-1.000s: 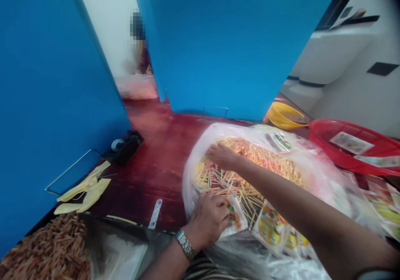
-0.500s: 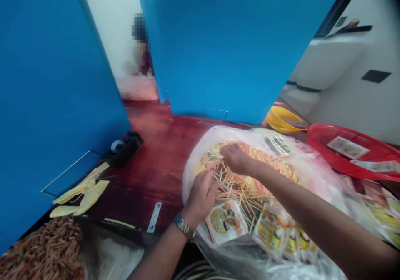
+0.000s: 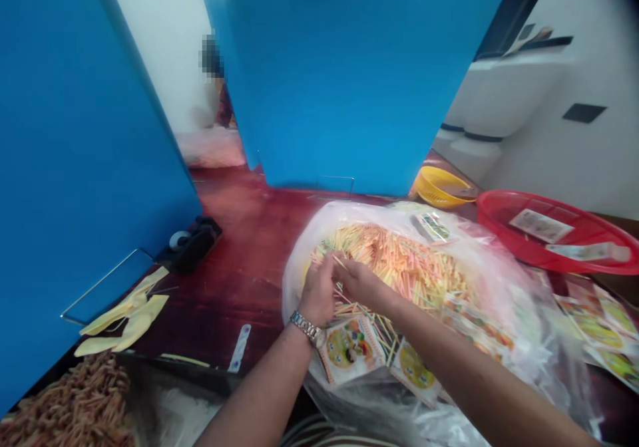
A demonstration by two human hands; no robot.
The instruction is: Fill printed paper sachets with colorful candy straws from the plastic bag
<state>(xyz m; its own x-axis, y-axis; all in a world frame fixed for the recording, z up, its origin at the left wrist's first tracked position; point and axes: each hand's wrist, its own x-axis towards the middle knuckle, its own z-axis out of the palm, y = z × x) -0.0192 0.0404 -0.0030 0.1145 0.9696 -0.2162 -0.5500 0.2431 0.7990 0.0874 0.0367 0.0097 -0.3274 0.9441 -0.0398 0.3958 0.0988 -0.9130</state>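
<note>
Both my hands are close together in a large heap of thin yellow, orange and pink sticks (image 3: pixel 399 261), which lies on a clear plastic sheet or bag (image 3: pixel 504 347). My left hand (image 3: pixel 317 292), with a metal wristwatch (image 3: pixel 307 327) on its wrist, pinches some sticks. My right hand (image 3: pixel 362 286) also grips a few thin sticks at the heap's near side. Just below my hands lies a printed paper packet (image 3: pixel 351 349) with a round yellow label, and a similar packet (image 3: pixel 413 368) lies beside it. Some sticks under my fingers are hidden.
A red plastic basket (image 3: pixel 549 231) holding printed packets and a yellow colander (image 3: pixel 442 187) stand at the far right. Blue partition panels (image 3: pixel 349 68) rise behind the dark red tabletop (image 3: pixel 249 267). A tape dispenser (image 3: pixel 190 244), yellow glove-like pieces (image 3: pixel 124 320) and a heap of orange sticks (image 3: pixel 74 400) lie left.
My hands have come together over the heap's near side, and my left hand has moved up and right. The view has shifted slightly, and fewer packets show at the front.
</note>
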